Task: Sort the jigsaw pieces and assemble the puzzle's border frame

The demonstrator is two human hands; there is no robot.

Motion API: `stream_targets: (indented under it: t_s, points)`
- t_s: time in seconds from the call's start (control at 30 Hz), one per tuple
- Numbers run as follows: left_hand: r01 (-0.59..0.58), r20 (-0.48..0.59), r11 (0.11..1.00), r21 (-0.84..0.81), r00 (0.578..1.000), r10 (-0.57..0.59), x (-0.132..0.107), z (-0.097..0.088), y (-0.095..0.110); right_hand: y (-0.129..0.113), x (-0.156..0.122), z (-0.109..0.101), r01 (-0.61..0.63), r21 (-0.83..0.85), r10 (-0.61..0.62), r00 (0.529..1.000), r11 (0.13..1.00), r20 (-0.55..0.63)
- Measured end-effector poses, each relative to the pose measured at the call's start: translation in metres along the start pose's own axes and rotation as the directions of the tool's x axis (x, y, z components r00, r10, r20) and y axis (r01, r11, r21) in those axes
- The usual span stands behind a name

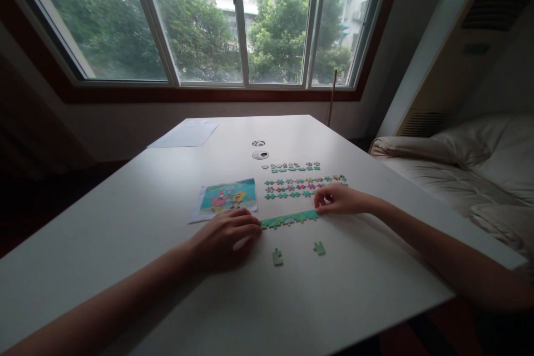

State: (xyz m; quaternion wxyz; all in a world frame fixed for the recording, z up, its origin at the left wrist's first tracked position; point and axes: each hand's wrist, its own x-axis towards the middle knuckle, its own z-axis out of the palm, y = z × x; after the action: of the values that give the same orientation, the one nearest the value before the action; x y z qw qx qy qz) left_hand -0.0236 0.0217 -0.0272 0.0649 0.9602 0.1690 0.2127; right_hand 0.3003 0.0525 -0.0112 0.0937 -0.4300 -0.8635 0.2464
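A narrow strip of joined jigsaw pieces (290, 219), green and teal, lies flat on the white table (359, 300). At its left end the curled fingers of my left hand (227, 236) grip the edge. My right hand (344, 199) pinches the strip's right end between thumb and fingers. Nearer to me lie two loose pale green pieces, a left one (277, 257) and a right one (319, 248). Beyond the strip, loose puzzle pieces (298, 187) are laid out in rows, partly behind my right hand. A cartoon picture sheet (227, 196) lies beyond my left hand.
Another short double row of pieces (296, 167) lies farther back. Past it are two round fittings (261, 155) in the tabletop. White paper (183, 134) rests at the far left corner. A pale sofa (450, 161) stands right of the table, and a window (242, 22) is ahead.
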Motion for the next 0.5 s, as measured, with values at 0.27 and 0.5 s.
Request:
stream_targets:
  t_s: [0.27, 0.5]
  points:
    - [0.006, 0.001, 0.997, 0.083, 1.0, -0.006, -0.002, 0.006, -0.001, 0.006, -0.008, -0.017, 0.01, -0.014, -0.009, 0.999, 1.0, 0.034]
    - [0.004, 0.053, 0.995, 0.1, 0.999, -0.01, 0.0, 0.004, 0.001, 0.004, -0.008, -0.017, -0.013, 0.004, 0.013, 0.986, 1.0, 0.165]
